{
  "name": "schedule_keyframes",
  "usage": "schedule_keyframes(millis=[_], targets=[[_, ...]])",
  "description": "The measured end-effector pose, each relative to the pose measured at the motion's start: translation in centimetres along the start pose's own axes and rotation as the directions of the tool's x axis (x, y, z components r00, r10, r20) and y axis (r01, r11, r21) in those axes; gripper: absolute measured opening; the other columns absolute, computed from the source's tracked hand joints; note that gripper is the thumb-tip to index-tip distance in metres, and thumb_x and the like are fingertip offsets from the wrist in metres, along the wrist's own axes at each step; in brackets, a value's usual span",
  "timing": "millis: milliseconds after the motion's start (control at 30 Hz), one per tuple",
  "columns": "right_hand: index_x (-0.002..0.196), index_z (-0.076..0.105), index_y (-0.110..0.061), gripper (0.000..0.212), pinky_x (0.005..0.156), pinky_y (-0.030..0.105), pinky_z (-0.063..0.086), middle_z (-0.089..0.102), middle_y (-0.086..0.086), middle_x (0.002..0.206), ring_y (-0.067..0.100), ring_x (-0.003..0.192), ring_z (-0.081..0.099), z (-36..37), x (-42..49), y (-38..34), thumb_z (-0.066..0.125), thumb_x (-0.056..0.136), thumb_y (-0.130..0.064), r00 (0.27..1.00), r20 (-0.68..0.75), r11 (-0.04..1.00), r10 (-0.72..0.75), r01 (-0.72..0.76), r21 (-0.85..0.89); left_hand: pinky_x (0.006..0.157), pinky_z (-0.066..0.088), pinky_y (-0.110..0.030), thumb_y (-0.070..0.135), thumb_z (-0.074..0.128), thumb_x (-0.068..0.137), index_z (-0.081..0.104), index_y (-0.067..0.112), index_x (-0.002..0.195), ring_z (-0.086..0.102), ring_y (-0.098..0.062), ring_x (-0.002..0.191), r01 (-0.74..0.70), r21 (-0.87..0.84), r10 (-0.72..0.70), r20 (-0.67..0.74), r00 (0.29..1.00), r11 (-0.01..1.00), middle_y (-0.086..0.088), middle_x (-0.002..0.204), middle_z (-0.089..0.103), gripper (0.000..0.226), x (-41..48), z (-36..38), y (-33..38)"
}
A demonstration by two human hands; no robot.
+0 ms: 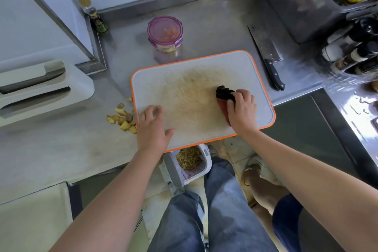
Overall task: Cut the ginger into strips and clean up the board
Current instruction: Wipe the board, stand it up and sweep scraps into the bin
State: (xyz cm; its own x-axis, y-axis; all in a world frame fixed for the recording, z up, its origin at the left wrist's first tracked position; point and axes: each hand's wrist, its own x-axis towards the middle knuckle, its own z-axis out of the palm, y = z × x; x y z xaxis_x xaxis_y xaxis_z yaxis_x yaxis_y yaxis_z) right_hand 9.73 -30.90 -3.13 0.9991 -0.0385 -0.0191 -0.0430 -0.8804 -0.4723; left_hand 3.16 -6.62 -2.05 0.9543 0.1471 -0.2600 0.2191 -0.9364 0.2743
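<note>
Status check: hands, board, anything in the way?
Left hand flat on cutting board. Right hand grips cloth on its stained middle. Ginger pieces left of board, knife right; nothing blocking.

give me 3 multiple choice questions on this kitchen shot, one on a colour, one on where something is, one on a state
1. What colour is the rim of the white plastic cutting board?
A green
B orange
C blue

2. Where does the black-handled steel cleaver lie?
A on the board
B in a hand
C on the steel counter, right of the board

3. What is the right hand doing?
A lying open and empty
B gripping a dark red-and-black cloth on the board
C holding the cleaver

Answers:
1 B, an orange band runs round the board's edge.
2 C, the cleaver rests on the counter, clear of the board.
3 B, its fingers curl round the cloth, which lies on the board.
</note>
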Motion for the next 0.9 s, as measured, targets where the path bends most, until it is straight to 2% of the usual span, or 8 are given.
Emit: schedule_keyframes(millis=[67,267,433,500,600,667,767,900], targets=[[0.13,0.048,-0.007,0.045,0.096,0.043,0.033,0.04,0.011,0.132,0.032,0.116,0.037,0.8,-0.2,0.2,0.054,0.093,-0.031,0.996,0.082,0.996,-0.017,0.024,-0.091,0.112,0.027,-0.038,0.042,0.064,0.088,0.028,0.012,0.149,0.022,-0.03,0.135,-0.003,0.003,0.003,0.001,1.0,1.0,-0.009,0.149,0.027,0.077,0.0,0.0,-0.1],[0.12,0.058,0.003,0.042,0.09,0.048,0.046,0.051,0.021,0.118,0.038,0.098,0.049,0.8,-1.0,-0.1,0.05,0.079,0.003,0.954,0.146,0.965,-0.264,0.26,0.047,0.111,0.028,-0.038,0.043,0.062,0.089,0.026,0.012,0.15,0.02,-0.028,0.138,0.0,0.014,0.0,0.007,1.0,1.0,-0.009,0.151,0.026,0.077,0.0,-0.2,0.0],[0.116,0.064,-0.005,0.044,0.093,0.028,0.041,0.055,0.012,0.115,0.024,0.102,0.051,0.1,-5.1,-1.0,0.039,0.08,-0.016,0.71,0.432,0.831,-0.556,0.49,0.264,0.111,0.029,-0.037,0.045,0.062,0.089,0.025,0.012,0.15,0.02,-0.027,0.138,0.002,0.016,-0.002,0.016,1.0,1.0,-0.008,0.152,0.025,0.079,0.1,-0.1,0.1],[0.114,0.065,-0.007,0.042,0.093,0.027,0.042,0.056,0.009,0.113,0.023,0.102,0.052,-0.3,-4.3,-1.2,0.042,0.08,-0.013,0.716,0.401,0.82,-0.571,0.486,0.302,0.111,0.028,-0.037,0.045,0.062,0.089,0.025,0.012,0.15,0.019,-0.027,0.139,0.002,0.015,-0.002,0.014,1.0,1.0,-0.009,0.152,0.026,0.079,0.0,-0.1,0.1],[0.12,0.061,-0.005,0.041,0.096,0.035,0.041,0.053,0.013,0.115,0.029,0.106,0.049,0.1,-1.7,-1.5,0.047,0.082,-0.003,0.881,0.202,0.895,-0.428,0.382,0.229,0.111,0.028,-0.037,0.043,0.062,0.09,0.024,0.012,0.151,0.019,-0.027,0.139,-0.004,0.018,0.004,0.018,1.0,1.0,-0.009,0.153,0.025,0.079,0.0,-0.1,0.0],[0.123,0.06,-0.004,0.044,0.095,0.044,0.042,0.052,0.016,0.119,0.034,0.106,0.047,0.7,-0.9,-1.8,0.052,0.081,0.004,0.919,0.203,0.937,-0.337,0.306,0.166,0.111,0.029,-0.037,0.042,0.062,0.09,0.024,0.012,0.151,0.019,-0.027,0.139,-0.002,0.025,0.002,0.02,1.0,1.0,-0.009,0.153,0.025,0.079,0.0,-0.2,0.1],[0.12,0.063,-0.007,0.045,0.091,0.04,0.044,0.054,0.013,0.118,0.032,0.101,0.049,1.0,-2.8,-1.7,0.053,0.077,0.001,0.861,0.296,0.91,-0.413,0.38,0.163,0.111,0.03,-0.036,0.043,0.062,0.09,0.023,0.011,0.151,0.019,-0.027,0.139,-0.002,0.027,0.001,0.021,1.0,1.0,-0.009,0.154,0.024,0.079,0.1,-0.1,0.1],[0.109,0.068,-0.012,0.039,0.09,0.03,0.045,0.058,0.006,0.11,0.022,0.1,0.053,-0.8,-5.6,-1.7,0.051,0.075,-0.01,0.695,0.496,0.854,-0.52,0.438,0.282,0.112,0.031,-0.038,0.044,0.061,0.09,0.02,0.011,0.152,0.019,-0.028,0.14,-0.003,0.032,0.002,0.03,1.0,0.999,-0.009,0.154,0.022,0.08,0.1,0.0,0.1]])
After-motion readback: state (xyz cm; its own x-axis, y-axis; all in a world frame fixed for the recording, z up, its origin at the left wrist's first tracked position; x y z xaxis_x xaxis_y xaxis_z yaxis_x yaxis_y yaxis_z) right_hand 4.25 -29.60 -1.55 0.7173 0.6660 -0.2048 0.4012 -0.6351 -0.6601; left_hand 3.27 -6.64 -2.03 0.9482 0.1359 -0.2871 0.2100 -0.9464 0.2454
